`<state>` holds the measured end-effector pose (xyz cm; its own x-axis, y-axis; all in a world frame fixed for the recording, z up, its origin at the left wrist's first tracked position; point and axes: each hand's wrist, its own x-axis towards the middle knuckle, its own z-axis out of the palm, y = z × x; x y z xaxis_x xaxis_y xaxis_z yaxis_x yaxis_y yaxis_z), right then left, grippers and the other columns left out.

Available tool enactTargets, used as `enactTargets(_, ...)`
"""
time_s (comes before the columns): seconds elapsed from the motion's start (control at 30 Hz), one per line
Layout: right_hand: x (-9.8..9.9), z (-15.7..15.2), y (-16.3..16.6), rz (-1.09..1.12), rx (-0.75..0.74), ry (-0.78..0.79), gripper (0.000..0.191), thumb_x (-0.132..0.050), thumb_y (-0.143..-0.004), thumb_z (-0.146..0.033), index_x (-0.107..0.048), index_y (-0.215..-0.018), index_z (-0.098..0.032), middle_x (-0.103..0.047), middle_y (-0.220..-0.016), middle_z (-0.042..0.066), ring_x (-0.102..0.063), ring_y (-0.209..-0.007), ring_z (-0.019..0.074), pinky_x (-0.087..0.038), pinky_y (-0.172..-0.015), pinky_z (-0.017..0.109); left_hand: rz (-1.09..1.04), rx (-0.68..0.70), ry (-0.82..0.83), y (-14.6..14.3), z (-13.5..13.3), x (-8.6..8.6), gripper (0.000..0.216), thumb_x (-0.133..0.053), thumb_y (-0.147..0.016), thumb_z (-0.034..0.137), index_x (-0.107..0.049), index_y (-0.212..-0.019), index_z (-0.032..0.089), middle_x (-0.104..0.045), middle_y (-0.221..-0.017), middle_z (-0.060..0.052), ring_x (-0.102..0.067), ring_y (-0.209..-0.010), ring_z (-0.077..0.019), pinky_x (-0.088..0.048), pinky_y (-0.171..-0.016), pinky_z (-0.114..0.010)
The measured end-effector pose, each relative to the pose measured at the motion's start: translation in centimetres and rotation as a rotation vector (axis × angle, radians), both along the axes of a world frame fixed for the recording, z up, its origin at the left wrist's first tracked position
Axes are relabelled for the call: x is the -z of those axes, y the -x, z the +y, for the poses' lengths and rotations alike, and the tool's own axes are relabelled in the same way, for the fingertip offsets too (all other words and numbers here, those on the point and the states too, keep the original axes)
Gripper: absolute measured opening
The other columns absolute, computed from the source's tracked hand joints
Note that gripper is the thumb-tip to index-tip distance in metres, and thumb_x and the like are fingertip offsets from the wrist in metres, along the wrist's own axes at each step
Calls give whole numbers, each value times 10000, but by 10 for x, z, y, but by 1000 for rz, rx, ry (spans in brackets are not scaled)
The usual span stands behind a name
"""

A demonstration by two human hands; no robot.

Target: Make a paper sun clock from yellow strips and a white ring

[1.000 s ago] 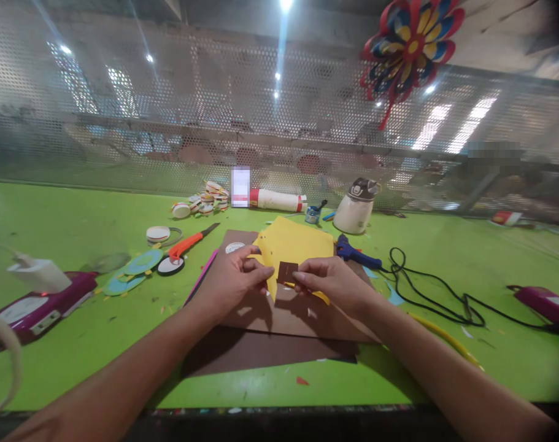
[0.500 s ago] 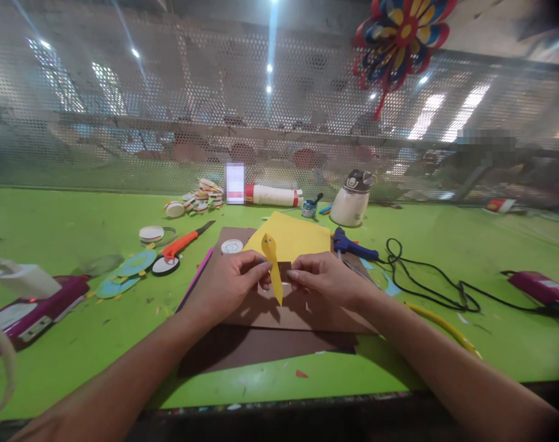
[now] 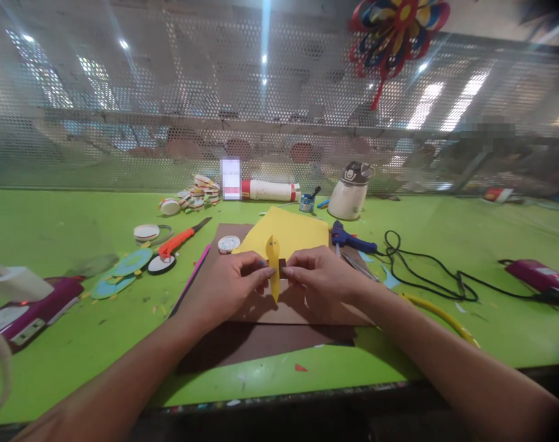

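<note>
Between thumb and fingers, my left hand [image 3: 240,276] pinches a narrow yellow paper cutout [image 3: 273,248] with two small eye-like dots at its rounded top and a pointed lower end. The cutout stands nearly upright. My right hand [image 3: 318,273] is closed on a small dark brown paper piece [image 3: 282,267], which meets or nearly meets the cutout's right edge; whether they touch, I cannot tell. Below both hands lie sheets of brown card [image 3: 256,314]. Just beyond them is a yellow paper sheet [image 3: 288,232], with a round white disc [image 3: 228,244] by its left corner.
To the left lie an orange-handled cutter [image 3: 175,243], blue paper discs [image 3: 131,263] and a purple power strip [image 3: 61,301]. A blue glue gun [image 3: 353,239] with a looping black cord [image 3: 426,276] sits at right. Farther back stand a kettle-like container [image 3: 348,196] and a small jar [image 3: 307,202].
My hands have come closer together, and the brown piece is now nearer the yellow cutout. The cutout has turned from leaning to nearly upright. The camera view has shifted slightly.
</note>
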<state>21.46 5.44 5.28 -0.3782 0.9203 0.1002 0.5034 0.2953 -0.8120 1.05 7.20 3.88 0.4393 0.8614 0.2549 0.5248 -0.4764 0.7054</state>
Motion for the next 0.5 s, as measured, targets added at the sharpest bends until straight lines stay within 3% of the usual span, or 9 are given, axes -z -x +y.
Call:
enactTargets(0.27,-4,-4,2,12,-6,45,223,-544,-820,-298,-604,-671,-143,-569,-620,-2,-487,-586,105,-373,-555,226,-59,-77,13,-1,1,6,333,-562,-773,503,-613,-654,196,-625,-604,28,-547,-575,-127,-373,-545,-238)
enactTargets(0.5,-1,-4,3,23,-9,27,239,-532,-836,-312,-598,-676,-147,-561,-618,-4,-495,-587,104,-372,-550,219,-43,-116,-94,-3,-2,6,315,-574,-752,478,-653,-664,187,-635,-599,10,-523,-547,-123,-353,-507,-228)
